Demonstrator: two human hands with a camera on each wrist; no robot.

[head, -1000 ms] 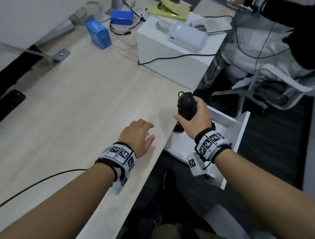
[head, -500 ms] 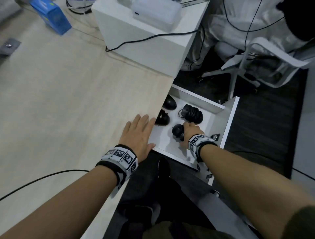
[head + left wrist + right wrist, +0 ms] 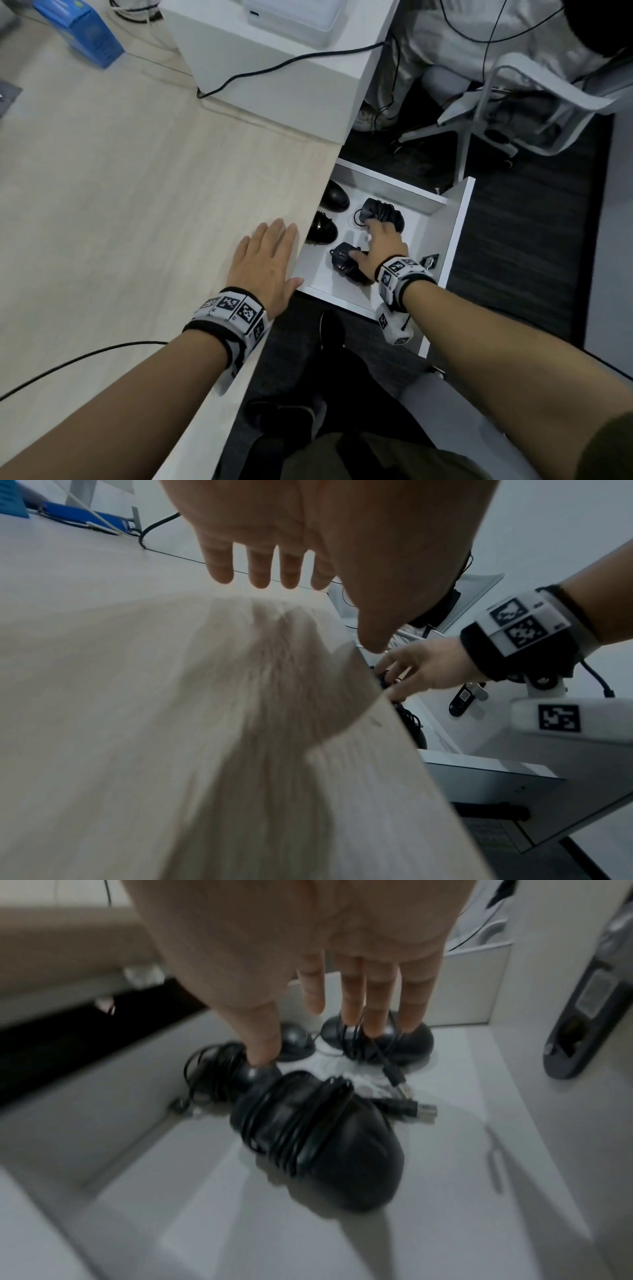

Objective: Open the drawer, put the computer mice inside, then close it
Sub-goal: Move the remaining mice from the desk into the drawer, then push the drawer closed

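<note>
The white drawer (image 3: 457,222) stands pulled out beside the desk edge, with several black corded mice in it. My right hand (image 3: 381,244) lies inside with straight fingers, over the nearest mouse (image 3: 343,262), its cord wound round it (image 3: 329,1139). Its fingertips touch the far mouse (image 3: 380,212) (image 3: 407,1042), and the thumb touches a mouse to the left (image 3: 255,1074). Two more mice (image 3: 334,198) (image 3: 322,230) sit half under the desk edge. My left hand (image 3: 267,263) (image 3: 274,569) rests flat on the wooden desk (image 3: 154,205) by the drawer.
A white box (image 3: 274,92) with a white device (image 3: 294,17) and a black cable (image 3: 291,63) stands at the desk's back. A blue box (image 3: 85,37) lies far left. A white office chair (image 3: 513,102) stands beyond the drawer. A key (image 3: 431,261) hangs at the drawer front.
My right hand carried a mouse from above the desk edge down into the drawer, let it go, and stretched its fingers forward to the far mouse. The left hand flattened on the desk.
</note>
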